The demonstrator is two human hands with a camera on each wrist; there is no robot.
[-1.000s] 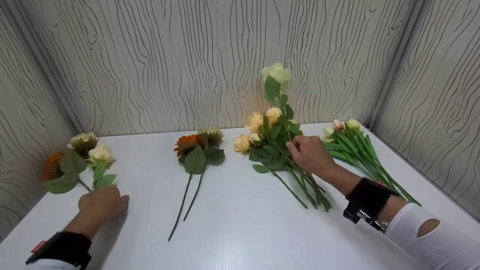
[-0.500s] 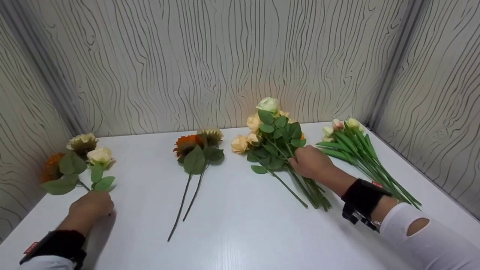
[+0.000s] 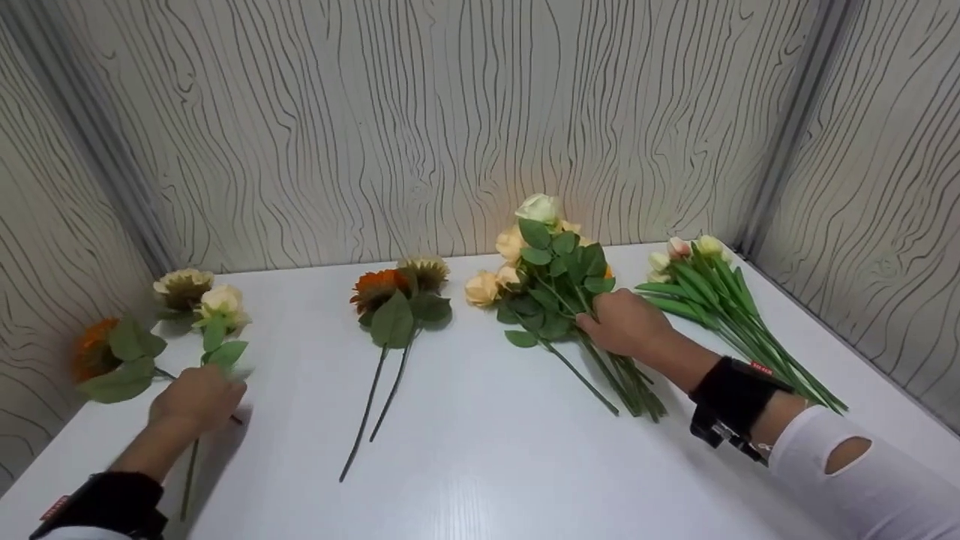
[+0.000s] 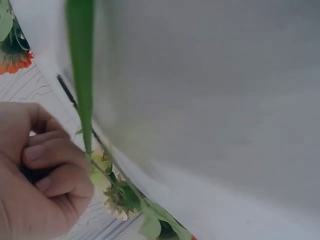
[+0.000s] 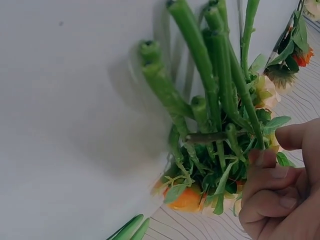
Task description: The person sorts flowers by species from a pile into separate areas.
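Note:
At the left, my left hand [image 3: 196, 401] grips the stem of a cream rose [image 3: 223, 304]; the stem's lower end sticks out below the fist. In the left wrist view that green stem [image 4: 81, 65] runs down to my curled fingers. An orange sunflower [image 3: 97, 351] and a pale sunflower [image 3: 184, 289] lie beside it. My right hand [image 3: 628, 322] is over a pile of roses, its curled fingers at the stem of a white rose [image 3: 540, 208] on top. Peach roses [image 3: 484, 288] and an orange flower [image 5: 186, 199] lie underneath. Several green stems [image 5: 215, 75] point toward the table's front.
Mid-table lie another orange sunflower [image 3: 379, 289] and pale sunflower [image 3: 426, 274], their stems toward the front. A bunch of tulips [image 3: 694, 262] rests at the right, beside my right forearm. Wood-patterned panels [image 3: 420, 127] enclose the white table [image 3: 450, 465] behind and on both sides.
My right hand has lowered the white rose onto the pile, then stayed there. My left hand has shifted the cream rose slightly right and up, and its stem now shows below the fist.

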